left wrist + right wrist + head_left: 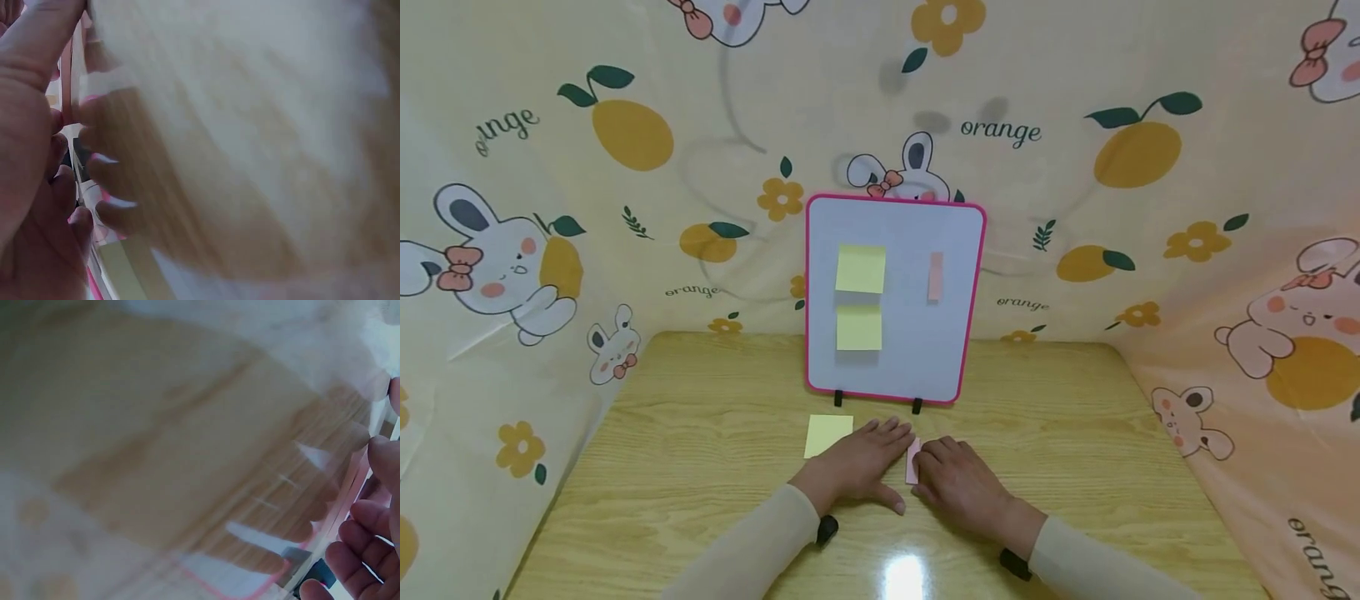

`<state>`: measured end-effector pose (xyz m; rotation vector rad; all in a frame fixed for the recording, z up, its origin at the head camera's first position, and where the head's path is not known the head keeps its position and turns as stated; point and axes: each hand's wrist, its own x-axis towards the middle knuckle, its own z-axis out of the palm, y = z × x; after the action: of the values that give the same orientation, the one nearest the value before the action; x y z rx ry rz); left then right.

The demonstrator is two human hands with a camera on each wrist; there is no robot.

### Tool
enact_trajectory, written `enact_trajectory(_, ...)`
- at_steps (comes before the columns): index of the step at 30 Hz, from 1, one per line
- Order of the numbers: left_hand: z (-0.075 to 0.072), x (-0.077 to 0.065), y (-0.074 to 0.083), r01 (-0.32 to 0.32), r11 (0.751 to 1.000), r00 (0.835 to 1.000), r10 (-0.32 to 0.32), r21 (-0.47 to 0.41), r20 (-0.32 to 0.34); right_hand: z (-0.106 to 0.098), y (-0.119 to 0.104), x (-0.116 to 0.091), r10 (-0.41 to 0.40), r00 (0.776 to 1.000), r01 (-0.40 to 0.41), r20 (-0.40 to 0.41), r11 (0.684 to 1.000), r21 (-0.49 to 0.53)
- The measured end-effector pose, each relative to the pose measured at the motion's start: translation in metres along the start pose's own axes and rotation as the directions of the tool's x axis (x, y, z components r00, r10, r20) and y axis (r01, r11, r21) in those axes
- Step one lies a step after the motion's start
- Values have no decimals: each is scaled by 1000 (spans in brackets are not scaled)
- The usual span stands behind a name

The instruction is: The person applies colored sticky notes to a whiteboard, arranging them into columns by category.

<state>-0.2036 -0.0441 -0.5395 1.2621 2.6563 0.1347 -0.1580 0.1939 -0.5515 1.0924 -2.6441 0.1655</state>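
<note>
On the wooden table, a narrow pink sticky note pad [912, 462] lies between my two hands. My left hand [859, 460] rests flat with straight fingers, its fingertips right at the pad's left edge and its thumb spread toward me. The curled fingers of my right hand [962, 483] are at the pad's right side, thumb by the lower corner, pinching at its edge and partly covering it. Left of the pad lies a yellow square sticky note pad [828, 435], overlapped by the left hand. In the right wrist view, the right fingers [362, 559] show bent low over the table.
Behind the hands stands a pink-framed whiteboard [910, 350] on small black feet [917, 407]. It carries an upper yellow note [861, 269], a lower yellow note [859, 327] and a pink strip [935, 277]. Printed cloth [1045, 50] surrounds the table [700, 433].
</note>
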Motion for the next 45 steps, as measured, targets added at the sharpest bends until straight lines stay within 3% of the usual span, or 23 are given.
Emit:
enact_trajectory(9, 2, 3, -1, 41, 998, 999, -41, -49, 11, 2, 2, 0, 36, 999, -36, 11, 999, -1)
enact_trajectory(23, -1, 4, -1, 68, 994, 997, -65, -87, 38, 3, -1, 1, 15, 1000, -14, 15, 1000, -22)
enact_trajectory(38, 0, 4, -3, 57, 993, 998, -54, -99, 40, 0, -2, 4, 51, 999, -51, 5, 999, -11)
enact_trajectory(45, 1, 4, -3, 47, 992, 999, -44, -113, 33, -2, 3, 7, 1, 999, -2, -36, 999, -48)
